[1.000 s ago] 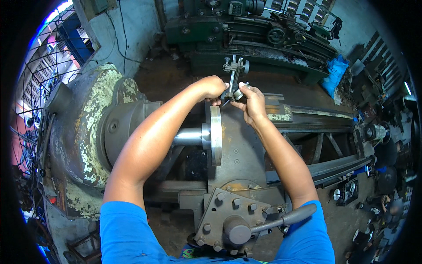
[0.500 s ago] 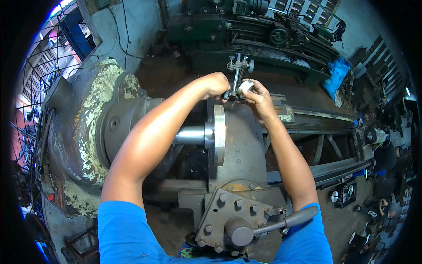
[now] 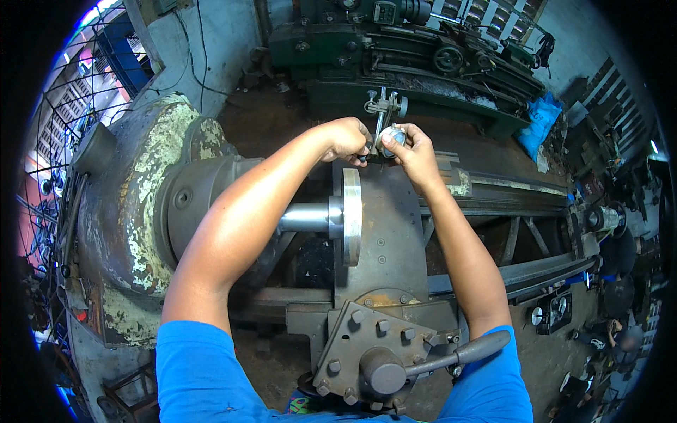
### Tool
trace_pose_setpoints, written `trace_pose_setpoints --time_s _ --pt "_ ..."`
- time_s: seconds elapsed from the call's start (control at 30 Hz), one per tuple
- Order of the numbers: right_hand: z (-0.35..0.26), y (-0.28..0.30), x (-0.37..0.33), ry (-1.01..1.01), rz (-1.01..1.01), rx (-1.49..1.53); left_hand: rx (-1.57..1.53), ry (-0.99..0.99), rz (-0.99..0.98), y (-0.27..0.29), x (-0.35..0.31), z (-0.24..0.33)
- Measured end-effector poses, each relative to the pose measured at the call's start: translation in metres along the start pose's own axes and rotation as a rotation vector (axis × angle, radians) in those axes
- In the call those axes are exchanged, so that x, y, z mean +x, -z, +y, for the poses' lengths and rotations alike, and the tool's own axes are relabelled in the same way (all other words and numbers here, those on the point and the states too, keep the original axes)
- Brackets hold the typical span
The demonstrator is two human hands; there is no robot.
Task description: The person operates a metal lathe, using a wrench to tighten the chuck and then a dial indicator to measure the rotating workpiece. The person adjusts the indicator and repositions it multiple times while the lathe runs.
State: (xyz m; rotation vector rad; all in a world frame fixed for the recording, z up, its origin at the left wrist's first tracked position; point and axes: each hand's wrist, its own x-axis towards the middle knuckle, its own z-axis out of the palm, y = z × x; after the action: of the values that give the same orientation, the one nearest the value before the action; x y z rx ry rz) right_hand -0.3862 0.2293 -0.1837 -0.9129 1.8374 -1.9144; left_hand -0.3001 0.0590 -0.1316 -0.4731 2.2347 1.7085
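Note:
My right hand [image 3: 417, 153] holds a round dial gauge [image 3: 393, 142] by its rim, its pale face turned up towards me. The gauge sits against an upright metal stand [image 3: 381, 113] with clamp knobs at its top. On the stand's other side, my left hand [image 3: 348, 139] is closed, fingertips pinched round a small dark knob at the stand's lower part. Just nearer to me is a machined disc [image 3: 351, 216] on a shiny shaft [image 3: 307, 216], which runs from the lathe chuck [image 3: 185, 201]. The gauge's stem and the stand's foot are mostly hidden behind my fingers.
A tool post [image 3: 384, 371] with several bolts and a long handle [image 3: 465, 354] stands close to my body. Lathe bed rails [image 3: 508, 275] stretch right. Behind them are a green lathe [image 3: 416, 56] and a blue bag [image 3: 541, 127]. Another person sits far right.
The dial gauge has been turned in my right hand, so its face now shows more fully. My left fingers have shifted slightly at the stand.

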Motion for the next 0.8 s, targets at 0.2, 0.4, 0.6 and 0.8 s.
trace_pose_setpoints --time_s 0.2,0.4,0.6,0.8 --pt "-0.001 -0.005 0.004 0.078 0.079 -0.114 -0.015 0.005 0.000 0.000 -0.002 0.003" --pt "-0.021 -0.018 0.001 0.104 0.200 -0.479 -0.063 -0.038 -0.127 0.008 -0.004 0.005" --pt "-0.022 -0.008 0.002 0.077 0.049 -0.349 -0.034 -0.048 -0.184 0.011 -0.005 0.004" --pt "-0.005 0.004 -0.006 -0.101 -0.119 -0.041 -0.040 -0.051 -0.160 0.008 0.001 -0.002"
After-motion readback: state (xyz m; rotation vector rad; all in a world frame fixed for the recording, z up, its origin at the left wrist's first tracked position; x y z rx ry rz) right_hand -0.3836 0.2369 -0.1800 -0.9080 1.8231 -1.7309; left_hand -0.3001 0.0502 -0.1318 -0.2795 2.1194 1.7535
